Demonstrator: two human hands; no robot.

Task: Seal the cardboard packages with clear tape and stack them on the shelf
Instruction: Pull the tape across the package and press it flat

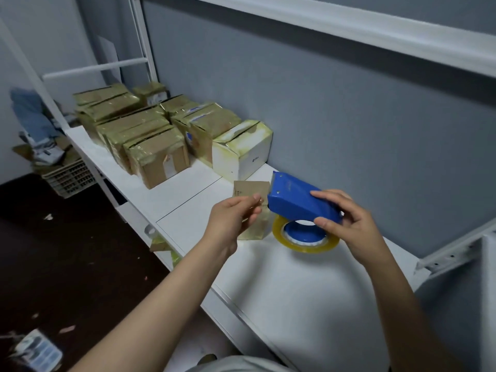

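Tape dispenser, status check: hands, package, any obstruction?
Right hand holds blue tape dispenser. Left hand pinches small cardboard package at its blade. Shelf ahead unobstructed.

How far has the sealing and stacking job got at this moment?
Done: many taped boxes sit grouped on the shelf. In hand: the left hand pinches a small cardboard packet against the blue dispenser held by the right hand. Left: finish taping it and add it to the group.

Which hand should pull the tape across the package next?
Right. The right hand already grips the blue tape dispenser, its blade at the small cardboard package that the left hand pinches.
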